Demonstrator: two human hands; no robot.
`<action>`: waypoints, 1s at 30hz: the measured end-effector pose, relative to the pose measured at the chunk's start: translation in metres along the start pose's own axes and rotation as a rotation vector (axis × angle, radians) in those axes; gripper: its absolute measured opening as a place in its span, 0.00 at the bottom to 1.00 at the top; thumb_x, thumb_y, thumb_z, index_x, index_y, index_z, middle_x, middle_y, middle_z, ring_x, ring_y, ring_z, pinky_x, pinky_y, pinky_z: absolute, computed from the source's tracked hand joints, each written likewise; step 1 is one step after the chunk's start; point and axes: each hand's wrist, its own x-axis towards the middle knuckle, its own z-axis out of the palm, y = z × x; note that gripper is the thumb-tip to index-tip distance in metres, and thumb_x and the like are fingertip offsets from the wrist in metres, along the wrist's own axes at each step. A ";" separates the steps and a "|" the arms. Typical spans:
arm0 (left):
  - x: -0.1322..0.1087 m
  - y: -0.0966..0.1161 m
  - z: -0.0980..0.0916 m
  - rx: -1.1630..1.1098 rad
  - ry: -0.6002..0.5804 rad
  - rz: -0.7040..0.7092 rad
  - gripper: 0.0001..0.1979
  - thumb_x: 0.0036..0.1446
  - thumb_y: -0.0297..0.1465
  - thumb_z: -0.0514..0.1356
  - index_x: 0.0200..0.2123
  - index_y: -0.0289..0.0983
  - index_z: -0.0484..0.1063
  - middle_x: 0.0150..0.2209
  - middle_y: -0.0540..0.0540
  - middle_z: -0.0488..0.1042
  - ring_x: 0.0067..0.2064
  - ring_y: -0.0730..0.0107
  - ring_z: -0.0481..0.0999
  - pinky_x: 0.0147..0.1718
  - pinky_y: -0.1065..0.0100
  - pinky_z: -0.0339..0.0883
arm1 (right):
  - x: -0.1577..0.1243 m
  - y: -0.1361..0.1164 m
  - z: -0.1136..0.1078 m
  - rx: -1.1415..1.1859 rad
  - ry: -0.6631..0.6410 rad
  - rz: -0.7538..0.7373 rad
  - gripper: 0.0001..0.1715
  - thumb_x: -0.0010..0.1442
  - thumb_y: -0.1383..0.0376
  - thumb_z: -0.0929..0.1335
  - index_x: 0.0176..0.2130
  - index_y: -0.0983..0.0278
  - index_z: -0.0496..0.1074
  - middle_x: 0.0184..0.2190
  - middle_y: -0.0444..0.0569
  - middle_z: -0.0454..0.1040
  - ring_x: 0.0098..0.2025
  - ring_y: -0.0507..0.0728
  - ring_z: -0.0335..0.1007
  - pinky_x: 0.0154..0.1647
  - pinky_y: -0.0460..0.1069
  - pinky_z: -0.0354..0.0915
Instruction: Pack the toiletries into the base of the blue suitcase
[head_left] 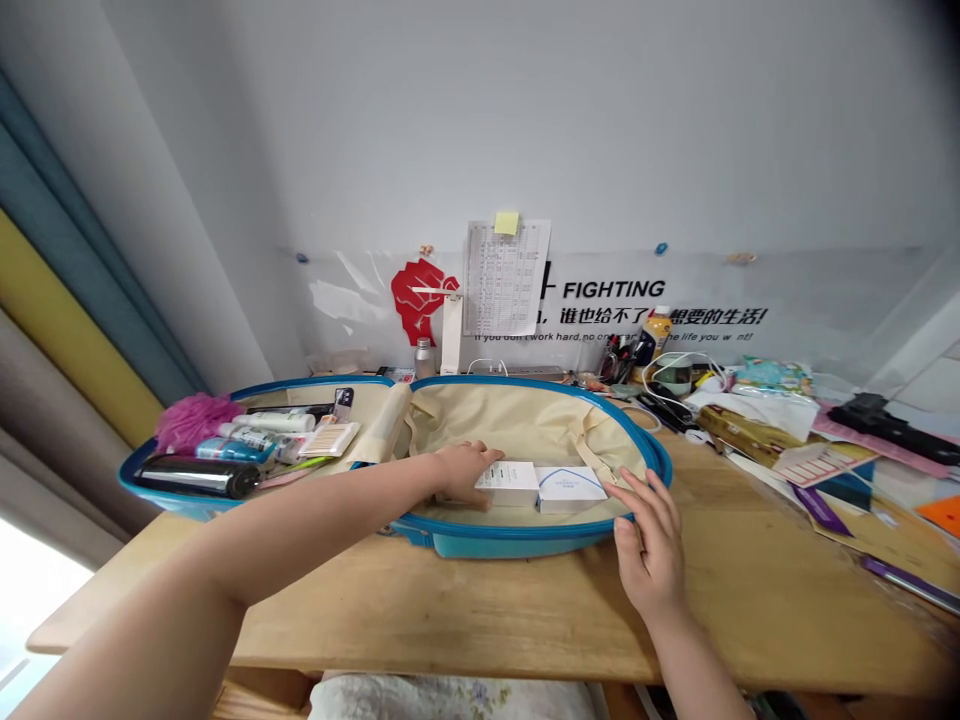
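An open blue suitcase (pixel 517 538) with a beige lining lies on the wooden desk (pixel 465 610). Two white boxes lie side by side in its right half: one (pixel 510 480) under my left hand (pixel 463 470), the other (pixel 570 487) beside my right hand (pixel 651 540). My left hand rests on the left box with its fingers bent over it. My right hand lies flat with its fingers spread on the suitcase's front rim, its fingertips near the right box.
The suitcase's left half holds toiletries: a pink bath puff (pixel 195 418), tubes (pixel 274 422) and a black bottle (pixel 196 478). The desk's right side is crowded with papers, cables (pixel 679 365), a black device (pixel 889 420) and a bottle (pixel 654 335). The wall stands behind.
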 end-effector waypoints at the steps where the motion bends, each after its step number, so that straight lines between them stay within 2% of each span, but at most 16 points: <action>1: 0.000 0.000 0.001 -0.006 -0.015 -0.012 0.46 0.47 0.46 0.65 0.65 0.38 0.50 0.59 0.34 0.64 0.57 0.48 0.68 0.52 0.55 0.65 | 0.000 0.000 0.000 0.001 -0.003 0.003 0.18 0.65 0.62 0.58 0.50 0.61 0.70 0.54 0.54 0.70 0.64 0.66 0.55 0.59 0.65 0.58; 7: 0.003 0.003 0.005 0.026 -0.009 -0.031 0.40 0.49 0.41 0.63 0.62 0.35 0.55 0.55 0.31 0.68 0.54 0.47 0.71 0.48 0.54 0.68 | -0.001 0.002 0.000 -0.009 -0.016 0.020 0.19 0.65 0.61 0.59 0.50 0.61 0.71 0.54 0.55 0.71 0.64 0.67 0.55 0.59 0.66 0.58; 11: 0.000 0.001 -0.002 0.006 -0.029 0.022 0.48 0.48 0.47 0.64 0.66 0.37 0.47 0.62 0.31 0.62 0.59 0.46 0.66 0.53 0.52 0.63 | 0.001 0.001 0.000 -0.003 0.004 -0.002 0.18 0.65 0.62 0.58 0.49 0.61 0.71 0.53 0.55 0.71 0.64 0.67 0.56 0.59 0.66 0.58; 13: -0.007 -0.004 -0.011 -0.035 0.035 0.074 0.49 0.50 0.50 0.62 0.67 0.37 0.44 0.65 0.33 0.58 0.63 0.49 0.61 0.57 0.54 0.58 | 0.001 0.001 0.000 -0.001 0.007 -0.007 0.18 0.65 0.62 0.58 0.49 0.62 0.71 0.53 0.55 0.71 0.64 0.67 0.56 0.59 0.66 0.58; 15: -0.017 -0.013 -0.024 -0.080 0.189 0.081 0.41 0.55 0.49 0.58 0.66 0.37 0.49 0.64 0.37 0.60 0.63 0.54 0.62 0.58 0.59 0.57 | 0.002 0.001 0.000 0.001 0.006 -0.009 0.18 0.65 0.62 0.58 0.49 0.62 0.71 0.53 0.56 0.71 0.64 0.67 0.56 0.58 0.66 0.58; 17: -0.032 -0.031 -0.037 -0.113 0.362 0.002 0.30 0.61 0.44 0.53 0.63 0.39 0.57 0.58 0.42 0.69 0.58 0.59 0.68 0.56 0.63 0.59 | 0.001 0.001 0.000 0.003 0.008 -0.011 0.18 0.65 0.61 0.58 0.49 0.62 0.71 0.53 0.56 0.71 0.64 0.67 0.56 0.58 0.66 0.58; 19: -0.051 -0.057 -0.047 -0.123 0.486 -0.167 0.23 0.63 0.39 0.47 0.60 0.41 0.62 0.50 0.47 0.76 0.51 0.63 0.73 0.53 0.65 0.61 | 0.001 0.002 0.000 0.003 0.012 -0.014 0.18 0.65 0.61 0.59 0.49 0.62 0.71 0.52 0.56 0.71 0.63 0.67 0.56 0.58 0.66 0.58; 22: -0.086 -0.105 -0.050 -0.072 0.540 -0.451 0.23 0.63 0.33 0.42 0.59 0.43 0.63 0.42 0.51 0.80 0.47 0.63 0.75 0.52 0.65 0.61 | 0.001 0.004 0.001 -0.003 0.002 -0.011 0.18 0.65 0.61 0.59 0.49 0.62 0.71 0.52 0.56 0.71 0.63 0.68 0.56 0.58 0.67 0.58; 26: -0.131 -0.160 -0.036 0.044 0.390 -0.653 0.26 0.59 0.30 0.43 0.60 0.44 0.63 0.42 0.51 0.81 0.46 0.62 0.77 0.57 0.60 0.55 | 0.002 0.004 0.001 0.004 0.014 -0.009 0.19 0.65 0.60 0.58 0.49 0.61 0.71 0.52 0.55 0.72 0.63 0.68 0.57 0.60 0.67 0.58; 28: -0.146 -0.174 -0.025 0.023 0.289 -0.695 0.28 0.57 0.31 0.45 0.61 0.44 0.62 0.49 0.49 0.78 0.51 0.60 0.75 0.57 0.60 0.56 | 0.002 0.003 0.002 0.014 0.026 -0.005 0.18 0.65 0.60 0.59 0.48 0.61 0.72 0.51 0.55 0.72 0.63 0.68 0.57 0.60 0.67 0.57; 30: -0.154 -0.177 -0.014 -0.026 0.209 -0.712 0.29 0.56 0.36 0.47 0.61 0.43 0.62 0.56 0.46 0.72 0.55 0.57 0.71 0.55 0.61 0.59 | 0.002 0.003 0.002 0.019 0.031 0.005 0.18 0.65 0.59 0.59 0.48 0.61 0.72 0.51 0.55 0.72 0.63 0.67 0.57 0.60 0.67 0.57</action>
